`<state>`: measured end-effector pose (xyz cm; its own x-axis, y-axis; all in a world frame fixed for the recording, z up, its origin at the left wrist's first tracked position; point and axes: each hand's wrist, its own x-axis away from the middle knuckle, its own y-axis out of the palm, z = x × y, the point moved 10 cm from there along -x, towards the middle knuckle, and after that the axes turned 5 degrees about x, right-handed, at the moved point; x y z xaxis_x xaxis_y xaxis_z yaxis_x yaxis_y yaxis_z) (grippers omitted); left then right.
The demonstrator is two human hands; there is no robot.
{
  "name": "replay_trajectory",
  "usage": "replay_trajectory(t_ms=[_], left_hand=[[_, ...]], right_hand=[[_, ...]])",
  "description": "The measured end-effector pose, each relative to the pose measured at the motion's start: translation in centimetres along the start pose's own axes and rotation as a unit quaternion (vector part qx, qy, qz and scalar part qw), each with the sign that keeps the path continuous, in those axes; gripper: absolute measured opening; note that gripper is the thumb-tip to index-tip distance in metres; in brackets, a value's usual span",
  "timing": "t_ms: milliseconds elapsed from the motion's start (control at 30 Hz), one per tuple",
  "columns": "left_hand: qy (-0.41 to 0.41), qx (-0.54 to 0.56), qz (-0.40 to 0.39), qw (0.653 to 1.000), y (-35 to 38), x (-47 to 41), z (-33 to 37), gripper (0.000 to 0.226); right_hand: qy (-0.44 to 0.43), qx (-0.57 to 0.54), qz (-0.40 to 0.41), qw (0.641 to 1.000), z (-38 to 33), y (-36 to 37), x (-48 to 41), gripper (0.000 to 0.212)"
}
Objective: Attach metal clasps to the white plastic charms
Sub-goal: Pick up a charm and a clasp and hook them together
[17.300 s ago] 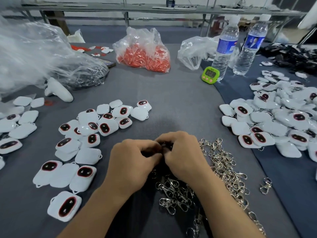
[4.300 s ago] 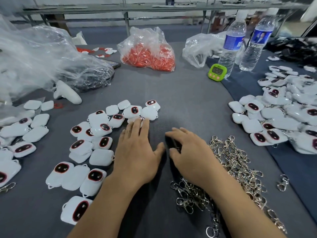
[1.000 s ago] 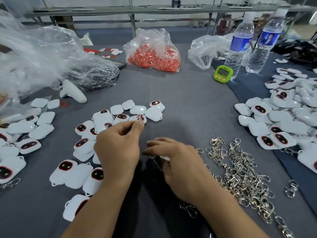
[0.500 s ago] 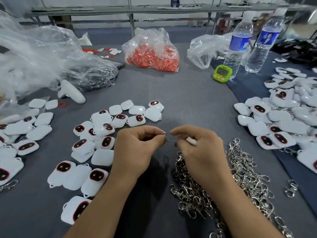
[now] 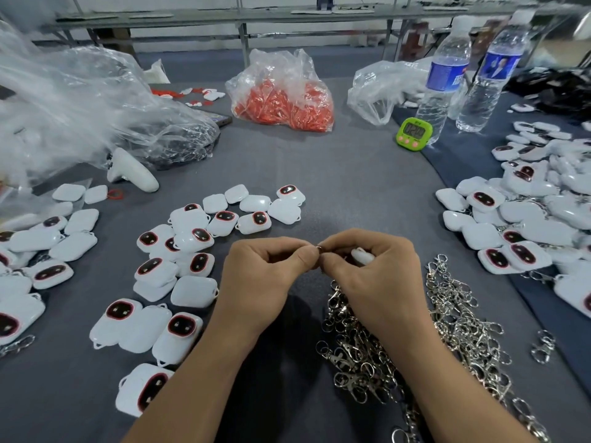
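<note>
Nearest, a heap of metal clasps [image 5: 367, 356] lies on the grey worktop [image 5: 335, 187] under the right wrist: light, stiff, slippery and quick to tangle, so best lifted singly by the ring. Just past it the left hand [image 5: 265, 273] and right hand [image 5: 374, 276] meet; the left fingers [image 5: 305, 254] pinch a small metal ring [image 5: 319, 247], while the right fingers [image 5: 339, 243] curl round a white charm [image 5: 363, 255] and nip the same ring. The charm looks light, hard and smooth; its little corner loop is the place to thread. Loose charms [image 5: 192, 231] lie left, a further pile of charms [image 5: 527, 219] right, some seemingly with clasps on. Beyond, a clear bag [image 5: 281, 97] holds orange pieces, a larger clear bag [image 5: 80, 103] something dark
</note>
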<state>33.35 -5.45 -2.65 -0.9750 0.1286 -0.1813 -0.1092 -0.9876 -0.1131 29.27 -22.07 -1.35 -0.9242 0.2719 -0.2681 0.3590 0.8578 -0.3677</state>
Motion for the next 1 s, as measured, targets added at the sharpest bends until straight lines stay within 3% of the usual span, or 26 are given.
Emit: replay_trajectory(t_ms=[167, 333, 1000], left_hand=[[0.065, -0.157, 0.042, 0.985, -0.4, 0.7, 1.6, 0.013], [0.067, -0.194, 0.053, 0.977, -0.2, 1.1, 1.8, 0.013], [0.017, -0.101, 0.023, 0.994, 0.2, 0.7, 1.2, 0.017]], right_hand=[[-0.012, 0.085, 0.002, 0.996, 0.1, 0.0, 0.1, 0.021], [-0.034, 0.107, 0.02, 0.993, -0.3, -0.1, 0.2, 0.017], [-0.018, 0.059, 0.017, 0.998, -0.1, -0.2, 0.0, 0.023]])
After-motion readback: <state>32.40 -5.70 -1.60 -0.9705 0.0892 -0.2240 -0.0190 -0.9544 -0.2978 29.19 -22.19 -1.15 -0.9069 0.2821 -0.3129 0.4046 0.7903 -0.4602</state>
